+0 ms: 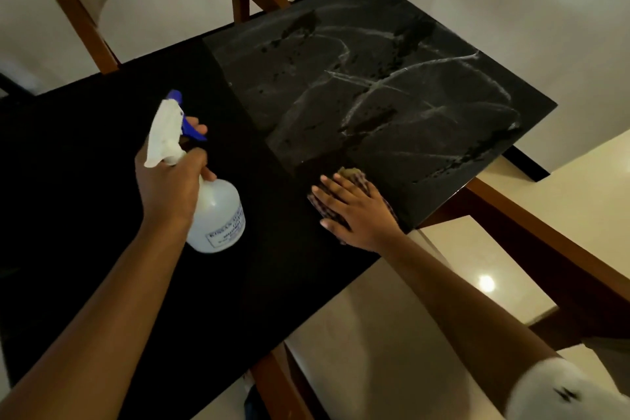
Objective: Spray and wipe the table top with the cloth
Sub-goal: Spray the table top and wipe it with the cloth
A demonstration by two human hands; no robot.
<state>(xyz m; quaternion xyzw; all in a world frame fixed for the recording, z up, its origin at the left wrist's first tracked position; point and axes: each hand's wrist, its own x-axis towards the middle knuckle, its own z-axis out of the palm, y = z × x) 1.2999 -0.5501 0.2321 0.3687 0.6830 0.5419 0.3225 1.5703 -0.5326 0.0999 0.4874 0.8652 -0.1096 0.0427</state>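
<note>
A black glossy table top (102,215) fills the middle of the view; its far right part shows wet streaks and droplets (375,85). My left hand (167,184) grips the neck of a white spray bottle (218,215) with a blue trigger, one finger on the trigger, the nozzle pointing away from me. My right hand (354,211) lies flat, fingers spread, pressing a checked cloth (358,177) onto the table near its right edge. Most of the cloth is hidden under the hand.
A beige chair with wooden legs (88,20) stands behind the table's far edge. Wooden table-frame beams (531,215) run below the right edge over a pale tiled floor (392,334). The table's right corner (554,106) juts out toward the wall.
</note>
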